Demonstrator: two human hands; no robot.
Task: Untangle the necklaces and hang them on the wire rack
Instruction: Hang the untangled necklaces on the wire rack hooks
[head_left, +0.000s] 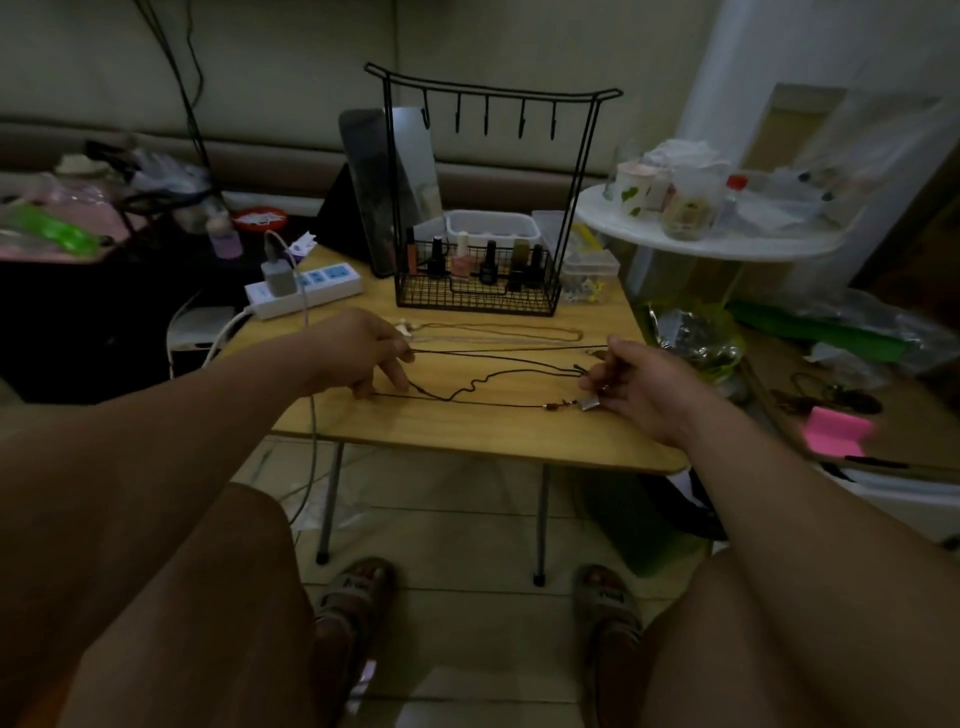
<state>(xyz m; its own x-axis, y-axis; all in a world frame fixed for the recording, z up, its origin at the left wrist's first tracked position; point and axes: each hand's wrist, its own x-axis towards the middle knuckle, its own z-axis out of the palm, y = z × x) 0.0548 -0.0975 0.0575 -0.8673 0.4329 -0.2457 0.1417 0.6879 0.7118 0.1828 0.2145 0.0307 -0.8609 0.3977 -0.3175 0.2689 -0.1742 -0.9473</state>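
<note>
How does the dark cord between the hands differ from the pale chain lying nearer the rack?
The dark cord is pinched by the left hand and gripped by the right hand; the pale chain lies loose. The dark cord is thicker, with a wavy kink; the pale chain is fine and smoothly looped. Both stretch across the table; neither hangs on the wire rack.

Before rack (478, 299): tabletop (467, 431) open, crossed by taut cords (498, 405).
Hooks (487, 117): open air in front, bottles (460, 262) below.
Left: power strip (304, 283).
Right: round table (717, 247) close.
</note>
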